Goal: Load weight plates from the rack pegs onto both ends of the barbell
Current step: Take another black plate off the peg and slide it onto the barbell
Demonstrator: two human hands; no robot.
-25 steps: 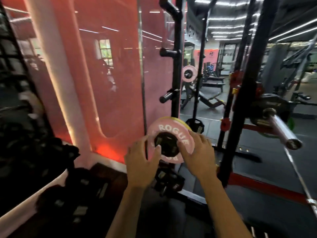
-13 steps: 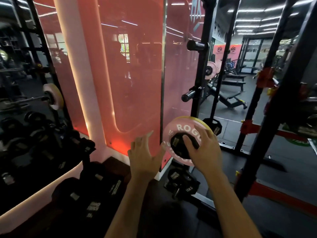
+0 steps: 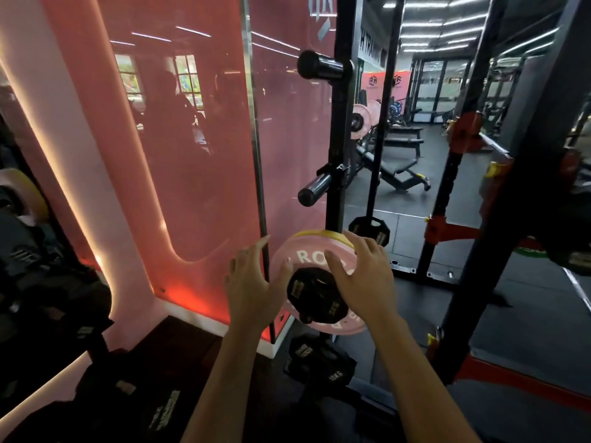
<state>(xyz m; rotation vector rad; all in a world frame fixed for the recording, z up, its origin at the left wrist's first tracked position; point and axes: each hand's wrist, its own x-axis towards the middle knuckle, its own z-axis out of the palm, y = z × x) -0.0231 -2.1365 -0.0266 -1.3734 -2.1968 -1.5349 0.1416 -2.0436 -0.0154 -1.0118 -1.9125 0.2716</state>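
A pink ROGUE plate hangs low on the rack upright. A small black plate sits in front of it on the same peg, and a yellow plate's rim shows behind. My right hand grips the pink plate's upper right rim, thumb on the face and fingers over the edge. My left hand is spread beside the left rim, with its thumb touching the pink face. The barbell's end is only a dark blur at the right edge, behind the front upright.
Two bare pegs stick out of the rack upright above the plates. Black 10 kg plates hang near the floor below. A pink glass panel stands just left. Dark dumbbells fill the left side. Benches stand farther back.
My right hand slid from the black centre plate to the pink plate's upper right rim. My left hand, off the plate half a second ago, has come back to its left edge.
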